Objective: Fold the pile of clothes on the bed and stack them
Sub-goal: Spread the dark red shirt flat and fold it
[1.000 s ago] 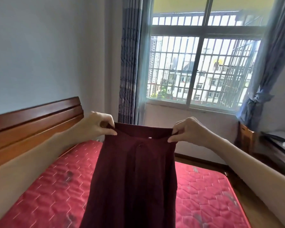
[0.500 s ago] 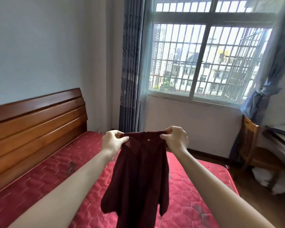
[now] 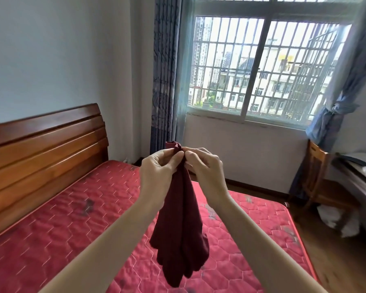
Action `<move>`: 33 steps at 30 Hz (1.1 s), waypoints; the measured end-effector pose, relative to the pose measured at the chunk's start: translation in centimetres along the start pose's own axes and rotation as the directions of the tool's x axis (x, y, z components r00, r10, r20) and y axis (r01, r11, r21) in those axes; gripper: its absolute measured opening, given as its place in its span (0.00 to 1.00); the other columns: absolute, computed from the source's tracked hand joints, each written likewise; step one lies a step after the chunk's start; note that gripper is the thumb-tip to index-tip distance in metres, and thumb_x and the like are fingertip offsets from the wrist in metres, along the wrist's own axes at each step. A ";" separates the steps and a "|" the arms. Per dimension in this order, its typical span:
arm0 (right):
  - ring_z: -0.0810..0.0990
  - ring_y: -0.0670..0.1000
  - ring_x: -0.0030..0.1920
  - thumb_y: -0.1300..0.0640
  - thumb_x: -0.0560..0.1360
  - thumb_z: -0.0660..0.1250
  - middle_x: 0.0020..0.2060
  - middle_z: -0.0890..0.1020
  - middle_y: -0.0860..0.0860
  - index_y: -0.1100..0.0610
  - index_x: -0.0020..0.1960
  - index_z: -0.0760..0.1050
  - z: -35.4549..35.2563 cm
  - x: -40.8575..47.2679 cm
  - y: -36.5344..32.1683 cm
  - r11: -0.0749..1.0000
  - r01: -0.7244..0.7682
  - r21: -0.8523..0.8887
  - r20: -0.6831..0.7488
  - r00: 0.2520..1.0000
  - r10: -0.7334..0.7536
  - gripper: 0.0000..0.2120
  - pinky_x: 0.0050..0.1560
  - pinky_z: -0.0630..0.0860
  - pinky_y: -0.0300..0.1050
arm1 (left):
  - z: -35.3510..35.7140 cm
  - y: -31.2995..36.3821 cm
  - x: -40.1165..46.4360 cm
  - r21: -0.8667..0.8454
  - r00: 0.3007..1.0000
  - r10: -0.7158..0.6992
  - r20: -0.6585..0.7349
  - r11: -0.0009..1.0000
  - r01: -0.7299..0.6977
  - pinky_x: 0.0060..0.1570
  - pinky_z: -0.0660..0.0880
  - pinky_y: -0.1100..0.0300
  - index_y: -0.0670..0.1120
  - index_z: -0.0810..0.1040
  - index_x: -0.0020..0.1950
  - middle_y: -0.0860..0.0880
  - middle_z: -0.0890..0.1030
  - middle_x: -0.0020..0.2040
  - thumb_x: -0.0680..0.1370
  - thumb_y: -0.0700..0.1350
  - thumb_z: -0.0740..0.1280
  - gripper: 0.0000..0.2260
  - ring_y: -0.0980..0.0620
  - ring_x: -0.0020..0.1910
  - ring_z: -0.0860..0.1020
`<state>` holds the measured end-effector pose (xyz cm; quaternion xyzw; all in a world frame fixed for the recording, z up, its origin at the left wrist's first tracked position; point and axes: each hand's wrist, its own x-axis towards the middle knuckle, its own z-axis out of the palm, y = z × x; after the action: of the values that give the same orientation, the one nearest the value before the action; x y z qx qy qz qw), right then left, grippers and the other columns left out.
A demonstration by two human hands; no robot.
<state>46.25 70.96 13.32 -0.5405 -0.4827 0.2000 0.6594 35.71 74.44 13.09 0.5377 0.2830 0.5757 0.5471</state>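
Left hand: I see my left hand (image 3: pixel 161 170) raised in the middle of the view, fingers curled, pinching the top edge of the dark red garment (image 3: pixel 181 225).
Right hand: my right hand (image 3: pixel 204 168) is just beside the left, thumb tips nearly touching, and it pinches the same top edge from the right side.
Garment: it hangs straight down from the 2 hands, gathered into a narrow bunch of vertical folds, with a small tuft of cloth poking up above the fingers. Its lower end fans out a little and hangs in the air above the mattress; I cannot tell whether it touches.
Mattress: the red quilted mattress (image 3: pixel 61 240) fills the near and left part of the view under my forearms, with a few dark marks on its surface.
Headboard: a wooden headboard (image 3: pixel 44 142) runs along the left, against the pale wall.
Window: a barred window (image 3: pixel 260 68) sits on the far wall, with 1 blue curtain (image 3: pixel 165 70) hanging to its left and another tied back at the right.
Right side: a wooden chair (image 3: pixel 317 174) stands at the far right beside a desk edge.
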 end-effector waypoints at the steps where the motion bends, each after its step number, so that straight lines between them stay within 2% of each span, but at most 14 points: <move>1: 0.82 0.49 0.44 0.59 0.76 0.64 0.43 0.81 0.48 0.58 0.49 0.85 0.2 -0.3 -0.1 0.996 -0.042 0.080 0.032 0.999 0.040 0.11 0.45 0.79 0.44 | 0.0 0.0 -0.1 -0.005 1.000 -0.003 0.001 1.000 0.003 0.50 0.79 0.57 0.48 0.84 0.47 0.48 0.86 0.42 0.73 0.40 0.74 0.05 0.49 0.45 0.84; 4: 0.82 0.50 0.51 0.65 0.78 0.59 0.50 0.80 0.58 0.68 0.51 0.82 0.5 -0.9 -0.4 0.976 -0.126 0.178 0.119 0.987 0.106 0.13 0.53 0.80 0.42 | -0.3 -0.4 -0.5 -0.065 0.998 -0.057 -0.021 0.996 0.055 0.51 0.80 0.55 0.46 0.84 0.45 0.47 0.86 0.41 0.72 0.38 0.74 0.05 0.48 0.44 0.84; 7: 0.81 0.48 0.50 0.66 0.78 0.59 0.50 0.80 0.57 0.67 0.53 0.82 0.4 -0.6 -0.2 0.976 -0.151 0.158 0.212 0.970 0.116 0.13 0.52 0.80 0.42 | -1.1 -1.2 -0.5 -0.088 0.995 -0.085 -0.055 0.993 0.080 0.48 0.81 0.57 0.48 0.83 0.44 0.49 0.86 0.38 0.75 0.33 0.69 0.09 0.50 0.42 0.84; 9: 0.81 0.48 0.50 0.67 0.76 0.63 0.50 0.82 0.51 0.63 0.54 0.83 0.2 -0.1 0.4 0.999 0.015 -0.044 0.198 0.980 -0.006 0.12 0.54 0.80 0.45 | -1.9 -1.6 -0.3 -0.049 0.998 -0.050 -0.047 0.998 0.048 0.47 0.80 0.60 0.47 0.83 0.45 0.50 0.86 0.39 0.76 0.32 0.68 0.10 0.50 0.43 0.83; 11: 0.81 0.47 0.53 0.61 0.73 0.70 0.53 0.81 0.45 0.55 0.58 0.82 -0.3 0.6 0.7 0.891 0.287 -0.353 0.204 0.953 -0.226 0.14 0.57 0.79 0.47 | -2.5 -1.4 -0.3 -0.010 1.000 0.012 0.017 1.000 -0.012 0.45 0.79 0.64 0.47 0.82 0.47 0.51 0.86 0.40 0.76 0.31 0.66 0.11 0.54 0.42 0.83; 12: 0.79 0.47 0.58 0.56 0.72 0.73 0.57 0.79 0.44 0.51 0.64 0.78 -0.5 0.8 0.5 0.812 0.375 -0.447 0.263 0.923 -0.282 0.20 0.61 0.76 0.46 | -2.9 -1.2 -0.3 0.028 0.997 0.046 0.065 0.998 -0.048 0.45 0.78 0.65 0.47 0.82 0.48 0.52 0.86 0.40 0.76 0.31 0.66 0.12 0.55 0.42 0.83; 14: 0.72 0.45 0.66 0.49 0.72 0.74 0.64 0.75 0.42 0.49 0.72 0.69 -1.2 1.6 -0.1 0.728 0.456 -0.513 0.416 0.873 -0.254 0.31 0.68 0.66 0.44 | -3.6 -0.7 -0.4 0.132 0.981 0.111 0.159 0.982 -0.133 0.49 0.78 0.63 0.49 0.82 0.49 0.52 0.86 0.42 0.76 0.31 0.66 0.13 0.55 0.44 0.83; 16: 0.74 0.40 0.59 0.48 0.72 0.73 0.57 0.77 0.37 0.48 0.70 0.71 -1.6 2.2 -1.2 0.716 0.477 -0.510 0.543 0.824 -0.163 0.28 0.65 0.68 0.43 | -4.3 -0.2 -0.1 0.220 0.959 0.170 0.227 0.950 -0.221 0.53 0.78 0.58 0.50 0.83 0.50 0.51 0.86 0.45 0.76 0.32 0.68 0.13 0.53 0.47 0.84; 19: 0.77 0.38 0.39 0.49 0.71 0.74 0.37 0.80 0.38 0.48 0.52 0.80 -1.4 2.2 -2.4 0.735 0.464 -0.495 0.605 0.791 -0.092 0.11 0.43 0.71 0.33 | -4.9 0.5 -0.1 0.326 0.930 0.231 0.285 0.889 -0.321 0.53 0.78 0.59 0.49 0.84 0.51 0.52 0.86 0.45 0.75 0.35 0.70 0.11 0.54 0.47 0.83; 22: 0.75 0.38 0.34 0.51 0.70 0.76 0.32 0.79 0.42 0.50 0.45 0.80 -1.5 2.2 -2.8 0.762 0.455 -0.461 0.583 0.802 -0.127 0.07 0.37 0.68 0.31 | -5.4 1.0 -0.7 0.291 0.933 0.238 0.269 0.903 -0.315 0.49 0.79 0.61 0.48 0.83 0.51 0.53 0.85 0.45 0.74 0.38 0.72 0.08 0.54 0.45 0.84; 24: 0.75 0.38 0.34 0.52 0.69 0.76 0.32 0.81 0.44 0.53 0.44 0.82 -1.8 2.2 -2.9 0.775 0.438 -0.456 0.555 0.821 -0.137 0.07 0.36 0.70 0.33 | -6.0 0.7 -0.7 0.286 0.944 0.189 0.271 0.920 -0.266 0.46 0.80 0.62 0.47 0.82 0.52 0.53 0.84 0.47 0.74 0.40 0.73 0.08 0.51 0.44 0.84; 26: 0.77 0.39 0.35 0.54 0.69 0.76 0.34 0.83 0.47 0.54 0.45 0.83 -2.4 2.2 -3.1 0.823 0.380 -0.423 0.506 0.852 -0.133 0.07 0.39 0.74 0.38 | -6.8 0.0 -0.7 0.287 0.929 0.053 0.366 0.943 -0.167 0.46 0.80 0.60 0.47 0.79 0.56 0.49 0.84 0.50 0.74 0.45 0.72 0.12 0.47 0.46 0.84; 29: 0.77 0.38 0.35 0.59 0.69 0.76 0.33 0.83 0.42 0.50 0.44 0.83 -3.9 2.5 -3.6 0.891 0.305 -0.336 0.463 0.877 -0.126 0.06 0.37 0.73 0.35 | -7.9 -1.9 -1.0 0.222 0.819 -0.163 0.550 0.974 0.046 0.52 0.78 0.59 0.42 0.77 0.60 0.42 0.83 0.53 0.76 0.46 0.66 0.14 0.44 0.53 0.82; 33: 0.77 0.36 0.33 0.63 0.70 0.75 0.30 0.82 0.39 0.49 0.42 0.82 -6.0 2.8 -4.3 0.899 0.296 -0.323 0.449 0.884 -0.130 0.09 0.35 0.71 0.31 | -9.2 -3.8 -1.3 0.390 0.689 -0.328 0.647 0.918 0.071 0.54 0.73 0.70 0.46 0.81 0.58 0.51 0.83 0.55 0.81 0.55 0.53 0.21 0.55 0.58 0.80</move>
<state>51.57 68.61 18.67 -0.5459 -0.6990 0.1374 0.4411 28.19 76.51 6.86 0.7651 0.2054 0.2080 0.5738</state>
